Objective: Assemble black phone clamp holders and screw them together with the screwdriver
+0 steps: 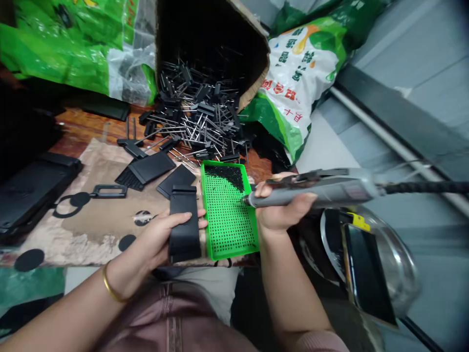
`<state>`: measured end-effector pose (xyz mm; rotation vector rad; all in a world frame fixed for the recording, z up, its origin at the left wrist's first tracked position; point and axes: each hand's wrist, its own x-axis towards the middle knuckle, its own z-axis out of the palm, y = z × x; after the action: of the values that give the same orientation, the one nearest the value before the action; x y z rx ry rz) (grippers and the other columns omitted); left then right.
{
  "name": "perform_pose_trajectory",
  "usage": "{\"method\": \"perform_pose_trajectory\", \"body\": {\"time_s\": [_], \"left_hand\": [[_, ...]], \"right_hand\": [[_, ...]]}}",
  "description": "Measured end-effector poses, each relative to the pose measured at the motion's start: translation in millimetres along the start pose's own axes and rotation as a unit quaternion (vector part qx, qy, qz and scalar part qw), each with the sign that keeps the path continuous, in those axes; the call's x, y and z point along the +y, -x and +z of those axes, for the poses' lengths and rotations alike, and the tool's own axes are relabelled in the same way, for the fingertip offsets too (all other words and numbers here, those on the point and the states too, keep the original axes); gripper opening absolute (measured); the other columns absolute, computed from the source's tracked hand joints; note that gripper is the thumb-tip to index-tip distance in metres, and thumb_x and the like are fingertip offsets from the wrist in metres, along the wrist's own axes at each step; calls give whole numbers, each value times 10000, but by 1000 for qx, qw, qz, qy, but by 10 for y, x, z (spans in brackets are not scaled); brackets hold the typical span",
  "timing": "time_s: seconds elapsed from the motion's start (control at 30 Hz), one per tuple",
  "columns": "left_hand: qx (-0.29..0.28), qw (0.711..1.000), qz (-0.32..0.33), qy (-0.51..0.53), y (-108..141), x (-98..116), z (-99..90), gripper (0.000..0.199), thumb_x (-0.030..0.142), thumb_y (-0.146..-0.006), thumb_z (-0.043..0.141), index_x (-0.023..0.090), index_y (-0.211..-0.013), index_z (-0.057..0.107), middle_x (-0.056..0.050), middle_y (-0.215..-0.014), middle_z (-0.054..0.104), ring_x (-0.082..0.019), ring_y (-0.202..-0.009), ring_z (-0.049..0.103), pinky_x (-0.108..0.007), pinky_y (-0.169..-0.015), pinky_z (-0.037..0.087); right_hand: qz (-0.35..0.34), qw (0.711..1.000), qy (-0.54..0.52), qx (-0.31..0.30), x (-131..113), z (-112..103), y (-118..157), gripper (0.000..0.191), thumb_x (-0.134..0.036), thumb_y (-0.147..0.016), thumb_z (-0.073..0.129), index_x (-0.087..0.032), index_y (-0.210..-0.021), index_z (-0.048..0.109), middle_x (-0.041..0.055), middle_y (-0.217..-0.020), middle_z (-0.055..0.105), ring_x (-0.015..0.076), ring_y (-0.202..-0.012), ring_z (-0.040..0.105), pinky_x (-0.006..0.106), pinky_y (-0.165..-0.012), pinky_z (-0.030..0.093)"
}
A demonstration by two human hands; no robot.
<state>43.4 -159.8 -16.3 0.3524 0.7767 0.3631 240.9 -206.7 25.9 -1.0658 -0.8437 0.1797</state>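
Note:
My left hand (157, 237) is closed around a flat black plastic part (185, 230), its thumb on top and fingertips showing at the right side. In my right hand (282, 210) is a grey electric screwdriver (315, 190), held almost level with its tip pointing left. That tip hangs over a green perforated tray (230, 230). Small black screws (227, 175) are heaped at the tray's far end. Left of the tray lie more flat black parts (152, 168) and a black frame-shaped handle piece (109, 191).
Behind the tray, black pieces with metal rods (205, 117) spill from a cardboard box (252, 29). Green and white bags (293, 73) stand on both sides. Stacked black cases (32, 190) sit at left. At right are a metal bowl (399, 259) and a phone (370, 274).

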Motion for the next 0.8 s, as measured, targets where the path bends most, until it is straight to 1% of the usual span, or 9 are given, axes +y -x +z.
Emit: {"method": "perform_pose_trajectory", "body": {"time_s": [0.07, 0.13, 0.27, 0.37, 0.5, 0.67, 0.73, 0.8], "left_hand": [[8, 1000, 3, -11, -38, -10, 6, 259, 100, -793, 597, 52, -1038, 668, -195, -1019, 721, -272, -819, 718, -397, -729, 600], [11, 1000, 0, -17, -57, -15, 10, 237, 105, -797, 599, 60, -1018, 674, -186, -972, 733, -275, -784, 723, -408, -708, 606], [8, 1000, 6, -19, -53, -18, 0, 218, 96, -798, 594, 78, -996, 683, -165, -938, 743, -274, -774, 725, -413, -710, 609], [11, 1000, 9, -21, -47, -19, -8, 239, 86, -793, 592, 68, -1017, 673, -180, -977, 734, -282, -811, 723, -397, -716, 609], [25, 999, 21, -20, -43, -21, 2, 318, 75, -771, 608, 78, -1087, 639, -185, -1033, 720, -296, -856, 716, -410, -714, 610], [9, 999, 29, -23, -49, -38, -13, 294, 69, -750, 625, 75, -1043, 651, -196, -1076, 704, -310, -934, 696, -414, -764, 601], [3, 999, 35, -29, -54, -44, -18, 305, 51, -733, 627, 70, -1037, 653, -202, -1072, 704, -316, -933, 696, -423, -770, 600], [2, 999, 43, -32, -56, -47, -8, 316, 33, -726, 623, 71, -1038, 648, -204, -1095, 695, -317, -949, 691, -425, -776, 599]], "right_hand": [[14, 1000, 9, 6, 102, -45, 40, 470, -689, -742, 421, -237, -783, 542, -66, -476, 453, 110, -380, 443, 241, -374, 359], [24, 1000, 4, 4, 178, -56, 69, 462, -678, -750, 437, -227, -803, 527, -67, -494, 470, 107, -398, 456, 242, -396, 382], [27, 1000, 1, -1, 249, -62, 71, 454, -654, -759, 474, -210, -821, 542, -66, -506, 500, 101, -406, 473, 235, -402, 391], [27, 1000, 4, 10, 271, -67, 60, 452, -648, -763, 476, -205, -814, 549, -68, -494, 499, 98, -396, 470, 229, -390, 384], [27, 999, 12, 29, 298, -66, 64, 457, -654, -760, 469, -205, -805, 541, -72, -487, 500, 98, -389, 473, 229, -394, 393], [20, 999, 3, 26, 340, -75, 70, 437, -631, -762, 469, -204, -792, 552, -71, -475, 503, 100, -387, 478, 230, -395, 393], [23, 999, 0, 32, 320, -71, 55, 420, -620, -751, 485, -208, -784, 556, -71, -470, 506, 105, -387, 480, 232, -394, 391], [26, 998, -16, 49, 242, -50, 37, 421, -628, -721, 508, -213, -770, 559, -71, -470, 505, 105, -384, 472, 229, -380, 378]]}}
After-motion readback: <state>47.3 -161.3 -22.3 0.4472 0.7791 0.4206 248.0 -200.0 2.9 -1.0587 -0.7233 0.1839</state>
